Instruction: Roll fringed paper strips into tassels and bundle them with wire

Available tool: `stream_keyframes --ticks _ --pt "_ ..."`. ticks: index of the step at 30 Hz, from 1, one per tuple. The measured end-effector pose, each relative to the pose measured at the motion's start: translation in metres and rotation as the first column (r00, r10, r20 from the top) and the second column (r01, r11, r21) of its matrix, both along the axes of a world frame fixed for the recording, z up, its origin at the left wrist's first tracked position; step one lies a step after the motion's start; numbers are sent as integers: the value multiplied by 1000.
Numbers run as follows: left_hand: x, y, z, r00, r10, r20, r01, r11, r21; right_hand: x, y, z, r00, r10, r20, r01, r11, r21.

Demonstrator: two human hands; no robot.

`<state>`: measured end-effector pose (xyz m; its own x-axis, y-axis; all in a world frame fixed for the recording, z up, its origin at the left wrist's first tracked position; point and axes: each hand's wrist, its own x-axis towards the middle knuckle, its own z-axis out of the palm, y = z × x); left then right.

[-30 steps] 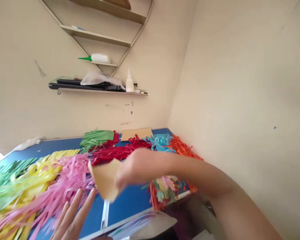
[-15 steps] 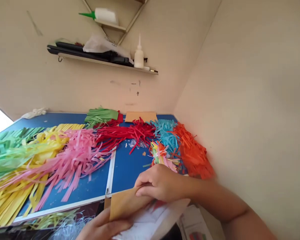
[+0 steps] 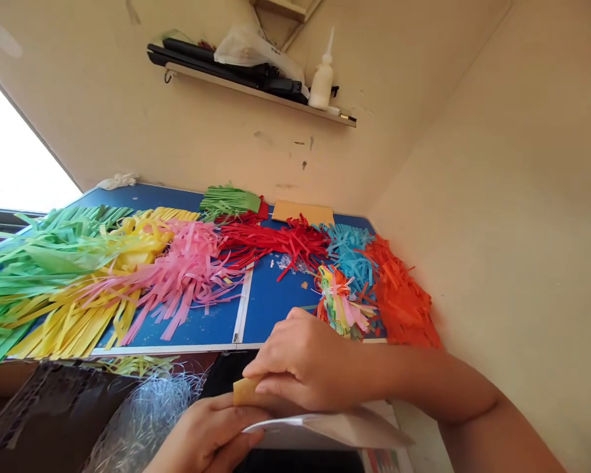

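Note:
Low in the view, my left hand [image 3: 217, 427] is closed, its fingers and thumb pinching the near edge of a white sheet [image 3: 320, 427] that looks like paper. A piece of brown paper [image 3: 246, 392] shows between my two hands, partly covered by them. My right hand [image 3: 305, 361] is curled over the brown paper from above, thumb and fingers pressed on it. Just beyond that hand, a bundle of multicoloured paper strips [image 3: 342, 299] lies on the blue table [image 3: 270, 309].
Fringed paper lies across the table: green [image 3: 44, 256], yellow [image 3: 73, 322], pink [image 3: 187, 263], red [image 3: 276, 240], light blue [image 3: 350, 253] and orange [image 3: 404, 295]. A shelf [image 3: 256, 93] with a white bottle [image 3: 322, 82] hangs above. Shiny clear strands [image 3: 148, 414] sit below the table edge.
The view has shifted, showing more below the table's front edge. The brown paper has tipped and is now mostly hidden, and the white sheet appears more edge-on. Both hands keep their hold.

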<state>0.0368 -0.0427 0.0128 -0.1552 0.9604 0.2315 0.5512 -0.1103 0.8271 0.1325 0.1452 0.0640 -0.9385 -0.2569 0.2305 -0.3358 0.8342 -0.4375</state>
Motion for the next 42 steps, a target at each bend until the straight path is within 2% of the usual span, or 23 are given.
stream_keyframes --ticks 3,6,8,10,12,14,15,16,17,18,20,21,22,24,26,27,29,32,35,38,42 --pt "0 1 0 998 18 60 -16 1000 -26 0 1 -7 994 20 -103 -15 998 53" --pt "0 2 -3 988 42 150 -33 997 -62 -2 3 -19 975 65 -214 -57 997 43" --pt "0 3 -6 978 51 202 -35 996 -83 -7 5 -28 961 67 -270 -72 997 -9" --pt "-1 5 -10 972 66 227 -40 993 -115 -13 9 -32 968 47 -247 -82 988 -133" --pt "-5 8 -15 968 96 234 -57 984 -166 -17 17 -26 984 -59 -170 -8 930 -369" --pt "-11 13 -23 952 150 266 -91 971 -221 -12 28 -9 953 -273 -134 137 777 -614" --pt "-14 15 -27 934 191 303 -113 960 -255 -6 32 0 909 -392 -144 190 695 -694" --pt "-17 17 -32 905 240 351 -137 946 -293 3 33 7 862 -479 -168 214 643 -735" --pt "-19 20 -37 868 293 401 -162 930 -329 13 31 10 834 -517 -192 221 632 -743" --pt "-20 22 -44 826 344 446 -186 914 -360 23 24 8 834 -517 -193 231 645 -729" --pt "-18 25 -57 753 427 501 -244 888 -390 37 2 -14 893 -443 -75 272 667 -693" --pt "-16 26 -64 724 453 521 -273 881 -387 39 -12 -33 895 -446 13 325 631 -704" --pt "-12 27 -71 698 475 536 -301 873 -383 37 -25 -55 861 -498 100 405 554 -727" --pt "-4 29 -83 648 518 559 -349 854 -386 28 -46 -99 770 -573 279 502 276 -820" --pt "3 30 -90 599 547 585 -373 837 -401 18 -56 -130 711 -582 393 527 73 -846" --pt "6 30 -92 577 557 598 -378 830 -410 14 -58 -139 693 -580 428 531 10 -847" --pt "10 32 -93 539 555 634 -364 832 -419 13 -57 -144 667 -578 469 543 -54 -838" --pt "13 34 -91 506 535 676 -321 845 -428 18 -51 -139 659 -560 502 551 -95 -829" --pt "14 35 -91 476 519 710 -275 855 -440 23 -48 -136 658 -568 494 541 -100 -835" --pt "15 34 -91 445 496 745 -213 867 -450 24 -48 -135 660 -582 475 538 -75 -840" --pt "15 33 -88 393 485 781 -151 872 -466 24 -47 -133 656 -609 445 551 -16 -834"
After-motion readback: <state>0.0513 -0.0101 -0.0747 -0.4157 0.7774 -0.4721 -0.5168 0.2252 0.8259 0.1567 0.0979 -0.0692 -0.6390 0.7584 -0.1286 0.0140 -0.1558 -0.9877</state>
